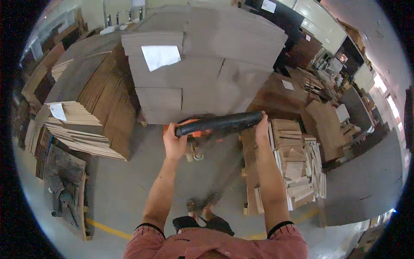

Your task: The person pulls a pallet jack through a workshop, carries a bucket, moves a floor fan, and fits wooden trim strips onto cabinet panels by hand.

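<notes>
Both of my hands grip the black handle bar (220,122) of an orange pallet jack (195,129). My left hand (173,140) closes on the bar's left end, my right hand (261,127) on its right end. Just beyond the handle rises a tall stack of flat grey-brown cardboard sheets (202,64) with a white paper label (161,56) on its upper left face. The jack's lower body and wheels are mostly hidden behind the bar and my arms. My feet show on the concrete floor below.
A leaning stack of brown cardboard sheets (90,99) stands to the left. A pallet of small wooden pieces (297,164) sits close on the right. More pallets and boards (64,190) lie lower left. A yellow floor line (108,228) crosses near my feet.
</notes>
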`<act>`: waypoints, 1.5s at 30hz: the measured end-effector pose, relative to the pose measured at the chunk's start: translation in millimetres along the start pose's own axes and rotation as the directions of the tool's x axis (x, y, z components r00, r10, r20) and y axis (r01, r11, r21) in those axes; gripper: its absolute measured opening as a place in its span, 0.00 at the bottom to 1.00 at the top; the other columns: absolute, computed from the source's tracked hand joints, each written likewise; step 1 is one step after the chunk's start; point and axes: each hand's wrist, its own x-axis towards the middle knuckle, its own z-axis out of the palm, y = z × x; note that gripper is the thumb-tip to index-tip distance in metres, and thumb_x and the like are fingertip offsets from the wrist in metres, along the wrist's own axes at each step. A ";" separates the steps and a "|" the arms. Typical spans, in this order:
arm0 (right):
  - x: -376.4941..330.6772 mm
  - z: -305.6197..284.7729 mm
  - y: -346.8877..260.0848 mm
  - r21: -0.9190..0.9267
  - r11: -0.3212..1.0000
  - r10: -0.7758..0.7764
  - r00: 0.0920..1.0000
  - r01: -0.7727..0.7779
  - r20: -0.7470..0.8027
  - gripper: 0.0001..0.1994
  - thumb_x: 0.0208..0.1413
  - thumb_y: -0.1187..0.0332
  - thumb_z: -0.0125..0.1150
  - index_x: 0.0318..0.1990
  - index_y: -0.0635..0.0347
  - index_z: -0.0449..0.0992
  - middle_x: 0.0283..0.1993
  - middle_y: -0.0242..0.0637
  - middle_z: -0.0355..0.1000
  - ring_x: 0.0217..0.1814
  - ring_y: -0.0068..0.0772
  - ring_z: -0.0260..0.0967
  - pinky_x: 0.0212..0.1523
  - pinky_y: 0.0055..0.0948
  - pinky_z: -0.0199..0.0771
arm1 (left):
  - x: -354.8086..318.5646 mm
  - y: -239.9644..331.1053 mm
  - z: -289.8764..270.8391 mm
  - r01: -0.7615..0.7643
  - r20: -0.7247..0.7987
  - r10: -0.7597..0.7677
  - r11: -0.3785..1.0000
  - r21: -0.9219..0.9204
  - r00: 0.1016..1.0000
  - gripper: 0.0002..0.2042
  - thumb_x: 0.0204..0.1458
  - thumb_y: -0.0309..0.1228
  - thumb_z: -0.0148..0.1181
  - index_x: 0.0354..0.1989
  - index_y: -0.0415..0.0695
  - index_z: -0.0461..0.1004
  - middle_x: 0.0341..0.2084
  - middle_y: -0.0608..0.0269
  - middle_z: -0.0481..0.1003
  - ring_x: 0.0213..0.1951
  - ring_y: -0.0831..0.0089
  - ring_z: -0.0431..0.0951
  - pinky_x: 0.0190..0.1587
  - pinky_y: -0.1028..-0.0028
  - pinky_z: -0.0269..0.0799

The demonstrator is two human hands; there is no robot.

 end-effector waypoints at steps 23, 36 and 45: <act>188.9 103.5 -2.6 -0.285 0.958 0.284 -0.184 0.019 0.941 0.28 0.65 0.48 0.41 0.58 0.66 0.66 0.53 0.44 0.72 0.48 0.33 0.72 0.50 0.34 0.72 | 87.9 -66.0 56.8 -0.083 -0.499 0.170 0.978 0.192 0.850 0.14 0.50 0.30 0.64 0.21 0.41 0.63 0.12 0.56 0.67 0.15 0.69 0.64 0.22 0.71 0.64; 110.1 99.2 -115.7 -0.340 0.385 -0.023 0.377 0.858 0.926 0.31 0.42 0.48 0.67 0.50 0.62 0.75 0.43 0.48 0.76 0.46 0.48 0.74 0.47 0.38 0.72 | 134.4 -80.9 74.8 0.033 -0.519 0.102 0.969 0.245 0.849 0.13 0.53 0.28 0.60 0.22 0.40 0.63 0.13 0.58 0.61 0.19 0.72 0.57 0.23 0.72 0.61; 84.1 85.7 -105.3 -0.395 0.393 -0.035 0.443 0.831 0.896 0.32 0.41 0.46 0.68 0.49 0.61 0.76 0.51 0.53 0.72 0.53 0.51 0.71 0.53 0.41 0.71 | 111.1 -69.0 63.5 -0.024 -0.498 0.144 0.971 0.240 0.855 0.07 0.50 0.23 0.59 0.24 0.40 0.66 0.16 0.57 0.71 0.20 0.72 0.68 0.26 0.72 0.66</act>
